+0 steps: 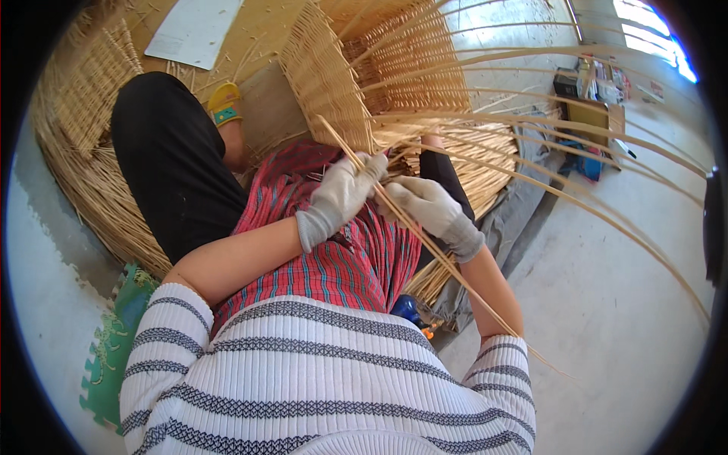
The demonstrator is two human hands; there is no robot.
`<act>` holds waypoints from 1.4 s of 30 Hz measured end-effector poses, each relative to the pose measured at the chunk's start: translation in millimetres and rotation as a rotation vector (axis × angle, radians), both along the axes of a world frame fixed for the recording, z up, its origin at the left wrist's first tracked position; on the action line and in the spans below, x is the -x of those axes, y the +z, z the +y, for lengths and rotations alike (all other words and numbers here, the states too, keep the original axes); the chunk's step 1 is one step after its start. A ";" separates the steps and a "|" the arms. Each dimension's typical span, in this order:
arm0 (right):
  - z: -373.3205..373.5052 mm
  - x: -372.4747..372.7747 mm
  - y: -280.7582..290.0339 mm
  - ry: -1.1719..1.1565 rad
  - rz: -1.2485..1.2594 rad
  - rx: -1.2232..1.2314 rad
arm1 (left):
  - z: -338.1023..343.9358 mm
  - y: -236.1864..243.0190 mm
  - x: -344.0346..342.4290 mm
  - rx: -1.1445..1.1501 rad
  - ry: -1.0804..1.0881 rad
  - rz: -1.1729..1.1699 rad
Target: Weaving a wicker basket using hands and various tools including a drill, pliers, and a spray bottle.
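My left hand (pixel 343 189), in a whitish work glove, is closed on thin pale cane strips (pixel 462 273) that slant from upper left down past my right forearm. My right hand (pixel 429 208), gloved alike, has its fingers curled on the same strips just below and right of my left one. Just above my hands is a woven basket (pixel 326 83) with long loose stakes (pixel 622 227) fanning out to the right. A red checked cloth (pixel 326 273) lies over my lap beneath my hands.
Bundled cane (pixel 485 155) lies right of my legs on grey cloth (pixel 523 216). A woven panel (pixel 91 91) is at upper left, a white sheet (pixel 189 30) at the top, a green foam mat (pixel 114 349) at lower left. Boxes and clutter (pixel 599 114) stand at the back right.
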State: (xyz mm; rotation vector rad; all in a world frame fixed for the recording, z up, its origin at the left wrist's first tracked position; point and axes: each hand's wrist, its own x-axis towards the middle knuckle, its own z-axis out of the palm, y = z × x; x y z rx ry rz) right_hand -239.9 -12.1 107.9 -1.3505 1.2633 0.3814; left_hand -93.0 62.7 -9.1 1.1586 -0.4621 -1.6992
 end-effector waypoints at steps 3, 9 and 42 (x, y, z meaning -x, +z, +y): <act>6.6 -13.9 1.1 -0.037 -0.030 0.025 | 10.9 4.0 13.9 -0.033 0.003 0.278; -9.6 3.6 42.4 -0.258 0.081 0.021 | -29.2 -30.9 -16.6 -0.081 0.403 0.064; -26.5 -18.2 52.3 -0.157 0.426 -0.013 | -22.4 -25.7 19.6 -0.427 0.105 0.119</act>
